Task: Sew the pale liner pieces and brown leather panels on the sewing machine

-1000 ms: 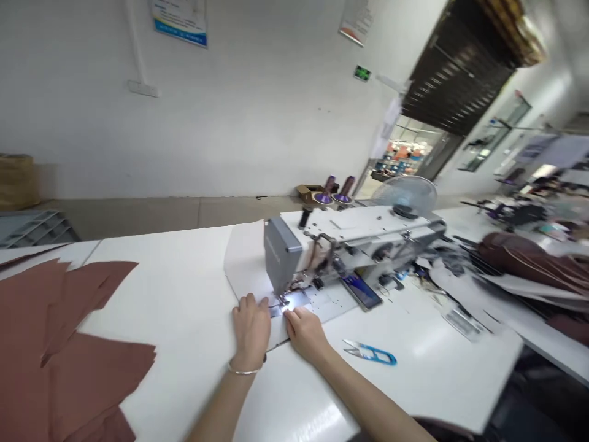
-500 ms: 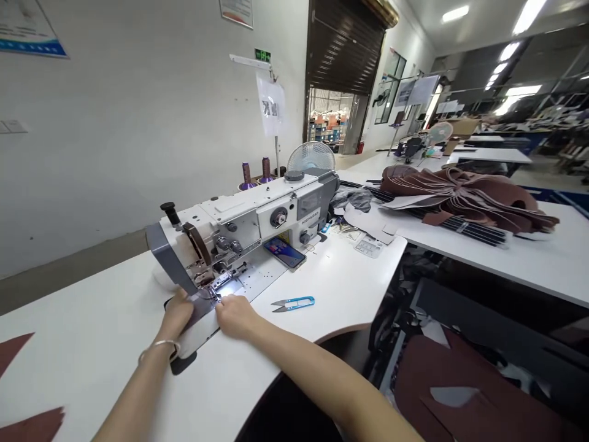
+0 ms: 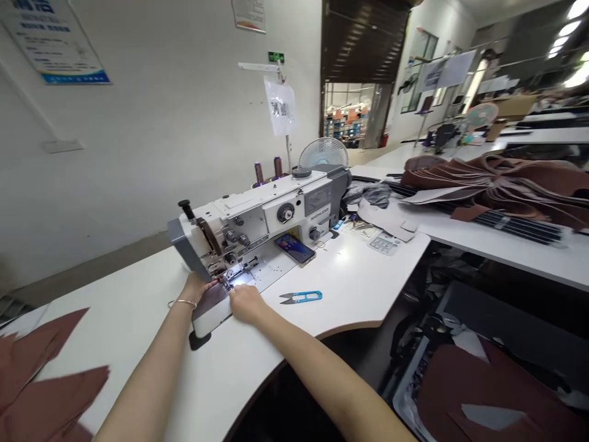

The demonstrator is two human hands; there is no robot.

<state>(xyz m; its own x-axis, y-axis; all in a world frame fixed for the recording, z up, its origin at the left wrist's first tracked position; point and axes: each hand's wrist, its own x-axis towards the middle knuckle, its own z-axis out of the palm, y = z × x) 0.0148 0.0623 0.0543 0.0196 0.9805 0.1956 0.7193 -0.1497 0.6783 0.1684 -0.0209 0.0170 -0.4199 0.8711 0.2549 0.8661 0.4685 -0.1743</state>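
A white industrial sewing machine [image 3: 271, 218] stands on the white table [image 3: 350, 288]. A grey-white fabric piece [image 3: 210, 312] lies under its needle, lit by the machine's lamp. My left hand [image 3: 196, 286], with a bracelet on the wrist, rests on the piece's left side close to the presser foot. My right hand [image 3: 243, 303] presses down on the piece's right side, fingers curled toward the needle. Both hands hold the fabric flat against the machine bed.
Blue thread snips [image 3: 301, 298] lie on the table right of my hands. A phone [image 3: 294, 247] leans at the machine base. Reddish-brown cut pieces [image 3: 41, 380] lie at the left, and a brown pile [image 3: 506, 184] covers the neighbouring table. A fan [image 3: 324, 152] stands behind the machine.
The view has swung from the left side to the right and then slightly back. Both hands stay on the fabric at the needle, and the piece has fed further under the foot.
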